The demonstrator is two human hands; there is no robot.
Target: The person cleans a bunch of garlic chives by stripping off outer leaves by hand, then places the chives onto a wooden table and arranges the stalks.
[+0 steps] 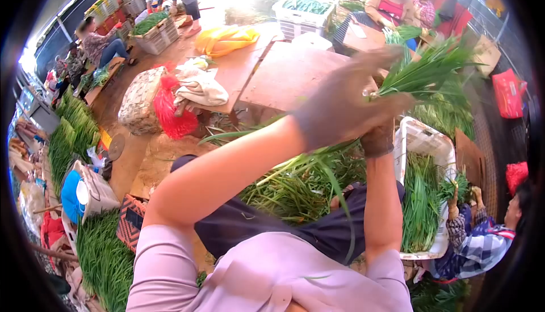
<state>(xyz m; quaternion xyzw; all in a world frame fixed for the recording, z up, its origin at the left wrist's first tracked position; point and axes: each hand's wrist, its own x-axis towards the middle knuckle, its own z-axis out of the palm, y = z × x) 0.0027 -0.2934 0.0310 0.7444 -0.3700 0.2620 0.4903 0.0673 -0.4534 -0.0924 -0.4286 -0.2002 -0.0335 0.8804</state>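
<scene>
Though the red bag (509, 92) has illegible print, left fingers (374, 60) spread around greens (423, 76), right hand's (378, 141) hold unclear.

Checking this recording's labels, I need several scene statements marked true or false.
1. The left hand wears a glove. True.
2. The right hand is fully visible. False: the left hand partly covers it.
3. A green bunch is at the hands. True.
4. The white crate at right is empty. False: it holds green stalks.
5. Nobody else is in view. False: a person in checked clothing is by that crate.
6. Red mesh is beside a woven basket. True.
</scene>
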